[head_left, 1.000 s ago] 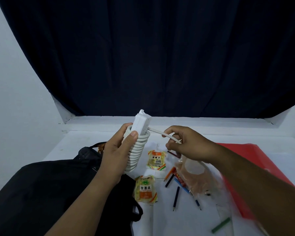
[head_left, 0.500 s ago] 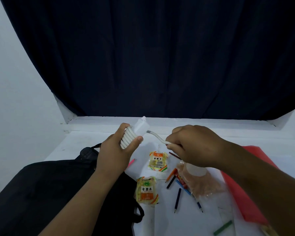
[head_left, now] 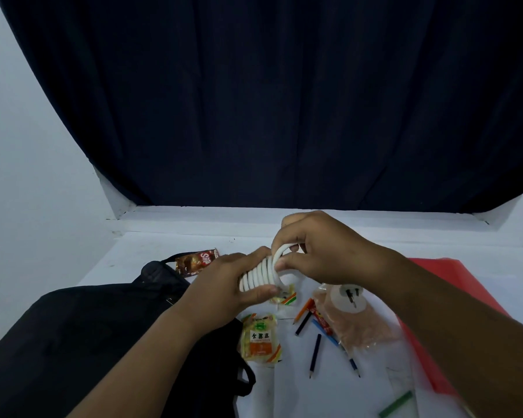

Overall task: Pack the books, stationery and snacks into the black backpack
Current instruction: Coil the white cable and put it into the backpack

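Note:
My left hand (head_left: 224, 283) grips a white power strip wrapped in its own white cable (head_left: 258, 274), held above the table. My right hand (head_left: 320, 251) pinches the last loop of that cable at the strip's end. The black backpack (head_left: 82, 342) lies at the lower left under my left forearm. On the white table lie a yellow snack packet (head_left: 261, 339), another one (head_left: 286, 297) partly hidden by the strip, a brown snack packet (head_left: 197, 262), several pencils (head_left: 314, 354) and a red folder (head_left: 435, 270).
A clear plastic bag (head_left: 351, 321) with a white plug inside lies right of the pencils. A green stick (head_left: 396, 404) lies near the table's front edge. A dark curtain (head_left: 269, 101) hangs behind the table, with white walls on both sides.
The strip has tilted from upright to nearly level and dropped lower. My right hand moved left along the cable, from holding it stretched out to pinching its loop at the strip.

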The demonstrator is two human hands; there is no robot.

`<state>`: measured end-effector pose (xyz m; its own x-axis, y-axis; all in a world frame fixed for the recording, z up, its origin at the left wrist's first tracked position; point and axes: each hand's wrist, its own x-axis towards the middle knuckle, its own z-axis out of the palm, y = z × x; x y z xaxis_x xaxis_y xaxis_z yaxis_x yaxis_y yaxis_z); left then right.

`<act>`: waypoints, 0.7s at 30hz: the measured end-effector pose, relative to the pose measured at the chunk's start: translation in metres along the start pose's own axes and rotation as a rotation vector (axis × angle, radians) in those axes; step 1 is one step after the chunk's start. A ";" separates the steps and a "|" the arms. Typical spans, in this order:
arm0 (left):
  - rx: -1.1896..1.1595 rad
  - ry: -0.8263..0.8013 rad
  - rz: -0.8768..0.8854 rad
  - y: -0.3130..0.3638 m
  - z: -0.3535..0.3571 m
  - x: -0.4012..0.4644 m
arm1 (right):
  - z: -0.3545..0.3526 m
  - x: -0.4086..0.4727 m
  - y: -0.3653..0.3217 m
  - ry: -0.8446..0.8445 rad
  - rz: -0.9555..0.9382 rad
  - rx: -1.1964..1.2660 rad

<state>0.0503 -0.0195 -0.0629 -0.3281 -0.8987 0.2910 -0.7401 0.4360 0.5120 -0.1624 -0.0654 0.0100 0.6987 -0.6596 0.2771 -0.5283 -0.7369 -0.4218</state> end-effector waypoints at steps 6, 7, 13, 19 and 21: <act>-0.315 0.102 -0.012 0.018 0.007 -0.003 | 0.009 0.009 0.001 0.154 0.008 0.125; -0.349 0.131 -0.031 0.019 0.007 -0.003 | 0.010 0.010 0.000 0.178 0.016 0.159; -0.582 0.175 -0.090 0.024 -0.001 -0.004 | 0.005 0.010 0.015 0.252 0.178 0.564; -0.718 0.245 -0.114 0.027 -0.001 -0.005 | 0.020 -0.001 0.024 0.145 0.365 0.799; -0.801 0.298 -0.158 0.029 0.001 -0.005 | 0.027 -0.008 0.025 0.065 0.357 0.770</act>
<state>0.0302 -0.0024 -0.0507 -0.0061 -0.9505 0.3108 -0.0917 0.3100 0.9463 -0.1678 -0.0743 -0.0260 0.5108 -0.8579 0.0552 -0.2192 -0.1921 -0.9566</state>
